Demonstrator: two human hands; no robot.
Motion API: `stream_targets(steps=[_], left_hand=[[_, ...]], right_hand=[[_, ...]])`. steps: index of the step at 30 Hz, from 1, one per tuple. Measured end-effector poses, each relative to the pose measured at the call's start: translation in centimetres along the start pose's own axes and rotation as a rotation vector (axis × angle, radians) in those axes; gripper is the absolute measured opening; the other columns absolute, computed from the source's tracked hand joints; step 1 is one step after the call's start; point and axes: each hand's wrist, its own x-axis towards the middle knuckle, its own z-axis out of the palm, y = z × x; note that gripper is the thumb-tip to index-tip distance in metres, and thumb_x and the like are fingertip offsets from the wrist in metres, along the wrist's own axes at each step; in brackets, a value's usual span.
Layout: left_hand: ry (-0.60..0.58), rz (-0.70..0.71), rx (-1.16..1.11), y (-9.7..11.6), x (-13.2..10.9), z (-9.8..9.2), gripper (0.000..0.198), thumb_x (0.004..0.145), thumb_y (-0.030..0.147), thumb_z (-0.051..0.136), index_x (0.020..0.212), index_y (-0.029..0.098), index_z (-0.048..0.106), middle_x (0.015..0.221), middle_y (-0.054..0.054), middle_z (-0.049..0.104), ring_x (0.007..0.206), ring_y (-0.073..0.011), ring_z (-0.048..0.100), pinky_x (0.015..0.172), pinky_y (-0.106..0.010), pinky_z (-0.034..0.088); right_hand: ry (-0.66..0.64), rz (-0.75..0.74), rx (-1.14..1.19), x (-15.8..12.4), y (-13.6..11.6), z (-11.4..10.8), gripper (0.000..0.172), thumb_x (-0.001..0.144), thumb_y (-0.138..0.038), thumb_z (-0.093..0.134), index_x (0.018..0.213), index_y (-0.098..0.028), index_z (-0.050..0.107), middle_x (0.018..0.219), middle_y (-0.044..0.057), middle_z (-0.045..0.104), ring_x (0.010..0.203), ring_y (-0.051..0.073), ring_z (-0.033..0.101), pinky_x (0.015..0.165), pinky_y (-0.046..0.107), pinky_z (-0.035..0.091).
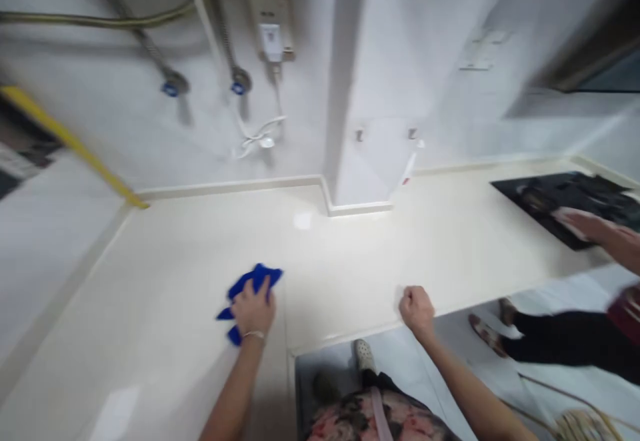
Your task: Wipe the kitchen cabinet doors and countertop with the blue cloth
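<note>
My left hand [254, 307] presses down on a crumpled blue cloth [255, 274] on the cream countertop [190, 247], its fingers spread over the folds. Parts of the cloth stick out on both sides of the hand, and the rest lies hidden under the palm. My right hand [417, 309] is closed in a fist at the front edge of the counter, with nothing showing in it.
At right, a co-worker's hand [583, 224] with a pale cloth is at the black cooktop [540, 207]. A wall pillar [385, 161] juts onto the counter's back. A socket with a plugged-in white cable [257, 137], blue-handled valves [239, 86] and a yellow strip [75, 144] are at left.
</note>
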Motion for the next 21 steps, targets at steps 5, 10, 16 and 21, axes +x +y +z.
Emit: stream_targets(steps=[5,10,16,21], left_hand=[[-0.026,0.184,-0.071,6.3,-4.2,4.5,0.048,0.098,0.032,0.054,0.145,0.037,0.064,0.154,-0.014,0.050,0.115,-0.0358,0.050,0.094,-0.053,0.045],[-0.128,0.403,-0.248,11.3,-9.9,5.6,0.053,0.096,0.037,0.064,0.148,0.039,0.060,0.158,-0.011,0.046,0.121,-0.0341,0.047,0.099,-0.051,0.045],[-0.158,0.400,-0.288,5.7,-12.4,5.1,0.047,0.097,0.039,0.065,0.144,0.047,0.062,0.156,-0.005,0.050,0.122,-0.0310,0.050,0.099,-0.048,0.047],[-0.040,0.107,-0.141,-3.8,-10.8,3.2,0.044,0.101,0.034,0.058,0.143,0.044,0.065,0.153,-0.008,0.054,0.122,-0.0321,0.053,0.099,-0.047,0.047]], right_hand=[[-0.077,0.046,-0.083,0.1,0.2,-0.1,0.015,0.089,-0.019,0.043,0.079,-0.022,0.054,0.087,0.006,0.059,0.085,0.020,0.051,0.074,0.033,0.033],[-0.126,0.038,-0.100,0.3,0.1,-0.7,0.015,0.090,-0.022,0.044,0.079,-0.022,0.054,0.088,0.007,0.060,0.086,0.022,0.054,0.075,0.034,0.036],[-0.154,0.055,-0.138,0.6,0.8,-0.8,0.016,0.089,-0.022,0.044,0.078,-0.024,0.054,0.090,0.008,0.062,0.086,0.023,0.056,0.070,0.034,0.035],[-0.140,0.036,-0.151,0.3,0.3,-1.0,0.013,0.086,-0.024,0.044,0.078,-0.024,0.054,0.090,0.010,0.064,0.086,0.026,0.058,0.068,0.036,0.037]])
